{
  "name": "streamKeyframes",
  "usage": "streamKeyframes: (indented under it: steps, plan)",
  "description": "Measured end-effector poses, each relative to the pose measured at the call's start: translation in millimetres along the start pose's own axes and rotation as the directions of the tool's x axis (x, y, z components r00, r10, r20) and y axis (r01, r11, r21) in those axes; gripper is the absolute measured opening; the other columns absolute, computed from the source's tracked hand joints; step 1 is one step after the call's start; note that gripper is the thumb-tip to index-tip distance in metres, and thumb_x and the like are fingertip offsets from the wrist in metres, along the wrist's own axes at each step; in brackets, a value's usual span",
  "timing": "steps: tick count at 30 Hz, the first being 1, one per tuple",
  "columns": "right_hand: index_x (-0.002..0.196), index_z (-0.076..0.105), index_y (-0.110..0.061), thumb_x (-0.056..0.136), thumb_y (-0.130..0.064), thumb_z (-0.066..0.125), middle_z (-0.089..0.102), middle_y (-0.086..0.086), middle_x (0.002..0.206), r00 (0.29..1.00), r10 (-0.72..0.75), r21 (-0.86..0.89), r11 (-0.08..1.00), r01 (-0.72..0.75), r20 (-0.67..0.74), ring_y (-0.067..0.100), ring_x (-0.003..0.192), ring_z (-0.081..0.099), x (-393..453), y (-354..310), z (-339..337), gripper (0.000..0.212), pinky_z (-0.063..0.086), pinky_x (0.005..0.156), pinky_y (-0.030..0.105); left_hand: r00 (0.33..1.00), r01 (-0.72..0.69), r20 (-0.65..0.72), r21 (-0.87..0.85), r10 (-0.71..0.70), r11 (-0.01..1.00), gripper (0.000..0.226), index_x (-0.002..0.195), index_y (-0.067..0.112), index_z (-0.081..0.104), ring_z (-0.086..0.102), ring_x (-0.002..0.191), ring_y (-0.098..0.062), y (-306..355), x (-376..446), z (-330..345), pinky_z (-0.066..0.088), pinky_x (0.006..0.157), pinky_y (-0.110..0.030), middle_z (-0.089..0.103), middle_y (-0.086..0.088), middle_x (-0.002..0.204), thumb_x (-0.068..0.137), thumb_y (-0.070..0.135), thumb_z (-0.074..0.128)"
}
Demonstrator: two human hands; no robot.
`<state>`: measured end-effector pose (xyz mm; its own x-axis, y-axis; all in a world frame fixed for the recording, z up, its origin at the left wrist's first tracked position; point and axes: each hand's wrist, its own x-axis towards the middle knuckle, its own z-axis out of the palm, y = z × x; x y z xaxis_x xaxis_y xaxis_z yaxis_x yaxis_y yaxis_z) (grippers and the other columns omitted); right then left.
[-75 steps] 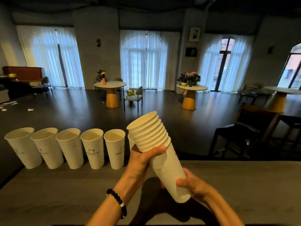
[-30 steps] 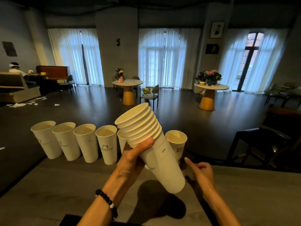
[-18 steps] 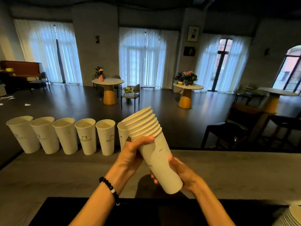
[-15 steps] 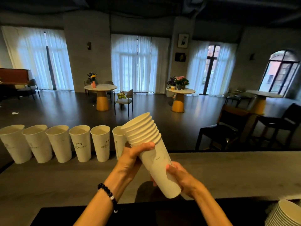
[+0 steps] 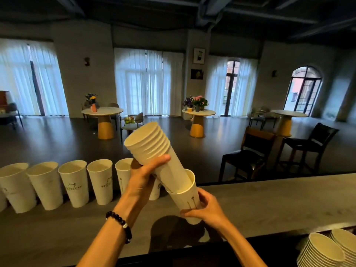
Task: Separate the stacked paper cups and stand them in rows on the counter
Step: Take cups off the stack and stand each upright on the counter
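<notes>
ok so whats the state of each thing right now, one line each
cup stack: tilted, gripped by left hand
bottom cup: partly pulled off, gripped by right hand
row of cups: upright on counter
plates: stacked

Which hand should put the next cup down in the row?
The right hand, probably. It grips the bottom cup, half pulled off the stack, while the left hand holds that stack. The counter lies just below.

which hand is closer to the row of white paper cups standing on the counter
Left. The left hand, gripping the white paper cup stack, overlaps the row of white paper cups at its right end; the right hand pulls the bottom cup farther right.
</notes>
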<state>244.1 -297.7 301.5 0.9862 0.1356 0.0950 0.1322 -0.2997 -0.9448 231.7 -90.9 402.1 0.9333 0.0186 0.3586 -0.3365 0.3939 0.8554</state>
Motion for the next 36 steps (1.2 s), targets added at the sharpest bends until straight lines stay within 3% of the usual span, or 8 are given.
streamKeyframes:
  steps: [3, 8, 12, 16, 20, 25, 31, 36]
  plan:
    - [0.121, 0.058, -0.029, 0.057, -0.024, 0.093, 0.062, -0.011, 0.122, 0.999, 0.029, -0.024, 0.999, -0.028, 0.029, 0.01, 0.119, 0.055, 19, 20, -16, 0.074, 0.049, 0.1, 0.033, 0.997, -0.013, -0.071, -0.067, 0.008, 0.998, 0.082, 0.11, 0.024, 0.065, 0.07, 0.089, -0.01, 0, 11, 4, 0.06, 0.073, -0.031, 0.074, 0.008, 0.09, 0.035, 0.04, 0.096]
    - [0.118, 0.052, -0.027, 0.067, -0.011, 0.087, 0.057, -0.008, 0.119, 0.998, 0.056, -0.038, 0.998, -0.056, 0.019, 0.017, 0.122, 0.05, 55, 48, -42, 0.064, 0.045, 0.101, 0.04, 0.975, -0.077, -0.212, -0.071, 0.06, 0.995, 0.092, 0.111, 0.025, 0.065, 0.069, 0.093, -0.01, -7, 19, 20, 0.057, 0.081, -0.035, 0.073, 0.008, 0.093, 0.029, 0.051, 0.097]
    - [0.135, 0.049, -0.019, 0.069, -0.014, 0.086, 0.057, 0.002, 0.132, 0.996, 0.085, 0.021, 0.996, -0.085, -0.008, 0.024, 0.127, 0.051, 89, 67, -55, 0.075, 0.045, 0.102, 0.043, 0.961, -0.086, -0.267, -0.059, 0.068, 0.995, 0.095, 0.114, 0.022, 0.064, 0.067, 0.098, -0.014, -17, 22, 28, 0.058, 0.083, -0.033, 0.071, 0.003, 0.099, 0.029, 0.049, 0.098]
    - [0.138, 0.046, -0.016, 0.067, -0.02, 0.087, 0.056, 0.006, 0.136, 0.992, 0.13, 0.111, 0.986, -0.128, -0.009, 0.027, 0.128, 0.052, 114, 78, -54, 0.082, 0.046, 0.1, 0.045, 0.96, -0.079, -0.269, -0.007, 0.074, 0.997, 0.099, 0.118, 0.021, 0.062, 0.066, 0.102, -0.017, -21, 25, 32, 0.057, 0.088, -0.036, 0.07, 0.0, 0.103, 0.03, 0.048, 0.097]
    - [0.141, 0.043, -0.016, 0.064, -0.023, 0.088, 0.054, 0.008, 0.14, 0.988, 0.154, 0.137, 0.979, -0.15, -0.015, 0.028, 0.13, 0.05, 134, 88, -45, 0.089, 0.045, 0.104, 0.05, 0.963, -0.112, -0.24, 0.066, 0.125, 0.992, 0.069, 0.116, 0.028, 0.059, 0.07, 0.093, -0.007, -24, 30, 25, 0.059, 0.079, -0.029, 0.073, 0.011, 0.094, 0.051, 0.029, 0.083]
    - [0.14, 0.044, -0.018, 0.066, -0.022, 0.088, 0.056, 0.006, 0.137, 0.991, 0.137, 0.168, 0.977, -0.132, -0.013, 0.027, 0.128, 0.052, 159, 95, -36, 0.086, 0.047, 0.1, 0.047, 0.963, -0.104, -0.242, 0.083, 0.121, 0.991, 0.07, 0.122, 0.029, 0.062, 0.06, 0.123, -0.029, -27, 41, 12, 0.05, 0.102, -0.048, 0.063, -0.014, 0.129, 0.055, 0.03, 0.085]
    - [0.139, 0.044, -0.02, 0.064, -0.011, 0.088, 0.056, 0.003, 0.136, 0.994, 0.104, 0.136, 0.985, -0.109, 0.038, 0.025, 0.129, 0.051, 173, 95, -23, 0.087, 0.045, 0.102, 0.046, 0.967, -0.102, -0.229, 0.042, 0.109, 0.994, 0.069, 0.12, 0.029, 0.062, 0.068, 0.11, -0.019, -36, 48, 9, 0.06, 0.083, -0.033, 0.072, -0.002, 0.114, 0.053, 0.027, 0.079]
    - [0.14, 0.041, -0.025, 0.068, -0.01, 0.086, 0.054, -0.002, 0.135, 0.992, 0.112, 0.136, 0.984, -0.118, 0.054, 0.021, 0.13, 0.048, 180, 94, -11, 0.086, 0.043, 0.105, 0.046, 0.969, -0.073, -0.234, 0.015, 0.074, 0.997, 0.075, 0.125, 0.024, 0.061, 0.067, 0.114, -0.023, -47, 53, 10, 0.06, 0.085, -0.033, 0.07, -0.007, 0.121, 0.052, 0.026, 0.078]
